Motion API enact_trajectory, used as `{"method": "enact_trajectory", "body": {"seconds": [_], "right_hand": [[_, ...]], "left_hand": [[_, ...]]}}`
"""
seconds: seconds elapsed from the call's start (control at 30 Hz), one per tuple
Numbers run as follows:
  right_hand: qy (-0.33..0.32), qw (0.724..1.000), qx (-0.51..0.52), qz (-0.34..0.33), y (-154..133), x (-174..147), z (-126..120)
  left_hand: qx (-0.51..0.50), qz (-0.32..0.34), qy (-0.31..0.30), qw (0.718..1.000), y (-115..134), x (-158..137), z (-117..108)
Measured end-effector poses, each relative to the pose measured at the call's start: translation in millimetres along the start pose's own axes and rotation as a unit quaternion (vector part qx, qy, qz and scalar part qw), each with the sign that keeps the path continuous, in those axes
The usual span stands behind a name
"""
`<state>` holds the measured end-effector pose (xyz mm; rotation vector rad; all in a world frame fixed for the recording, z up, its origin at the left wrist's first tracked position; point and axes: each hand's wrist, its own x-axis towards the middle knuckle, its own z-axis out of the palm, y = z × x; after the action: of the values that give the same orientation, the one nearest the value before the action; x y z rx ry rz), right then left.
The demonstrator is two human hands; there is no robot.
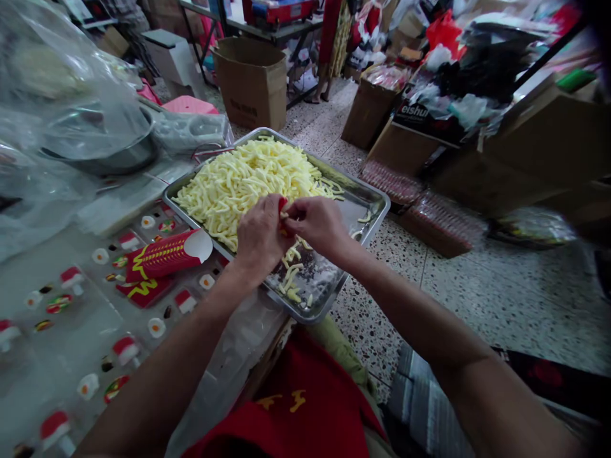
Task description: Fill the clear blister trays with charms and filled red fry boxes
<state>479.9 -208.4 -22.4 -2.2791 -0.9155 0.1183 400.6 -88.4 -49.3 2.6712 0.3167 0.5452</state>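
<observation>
Both hands meet over the near part of a metal tray (377, 219), the left hand (262, 232) with its fingers curled round a small red item (282, 203), mostly covered, so whether it bears print cannot be told. The right hand (317, 222) has its thumb and fingers drawn narrow, pinching a pale strip (285, 212) against that item. A heap of pale yellow strips (252, 168) fills the far left of the tray, with loose strips (292, 280) scattered at its near end. Left of the tray, on the bench (71, 343) with its cover of food pictures, lies a red carton (167, 254) bearing a yellow zigzag like a letter M and rows of small yellow marks; a flat red carton (143, 292) with a similar yellow zigzag lies partly under it. A metal bowl (126, 156) stands at the far left, under clear plastic. On the far right, a black box (413, 114) shows white lettering, "eishui", its start possibly hidden. The tall cardboard box (251, 83) beyond the tray has dark print too blurred to read.
</observation>
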Motion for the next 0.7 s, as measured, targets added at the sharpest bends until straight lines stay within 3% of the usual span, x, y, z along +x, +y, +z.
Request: {"method": "enact_trajectory", "body": {"seconds": [0.13, 0.27, 0.4, 0.5, 0.57, 0.7], "right_hand": [[-0.046, 0.993, -0.094, -0.052, -21, 15, -8], [0.041, 0.997, -0.061, -0.036, -34, 22, -1], [0.02, 0.997, -0.022, -0.068, -42, 24, 12], [0.027, 0.996, 0.011, -0.086, -29, 19, 7], [0.019, 0.998, -0.001, -0.058, -13, 8, 4], [-0.067, 0.984, -0.162, 0.013, 8, -24, 25]], "left_hand": [[-0.029, -0.039, 0.083, 0.995, -6, 7, 7], [-0.066, -0.032, 0.105, 0.992, -14, 0, 3], [-0.089, -0.022, 0.108, 0.99, -28, -5, -4], [-0.078, -0.008, 0.091, 0.993, -39, -9, -9], [-0.077, -0.034, 0.085, 0.993, -45, -13, -14], [-0.092, -0.074, 0.069, 0.991, -54, -23, -24]]}}
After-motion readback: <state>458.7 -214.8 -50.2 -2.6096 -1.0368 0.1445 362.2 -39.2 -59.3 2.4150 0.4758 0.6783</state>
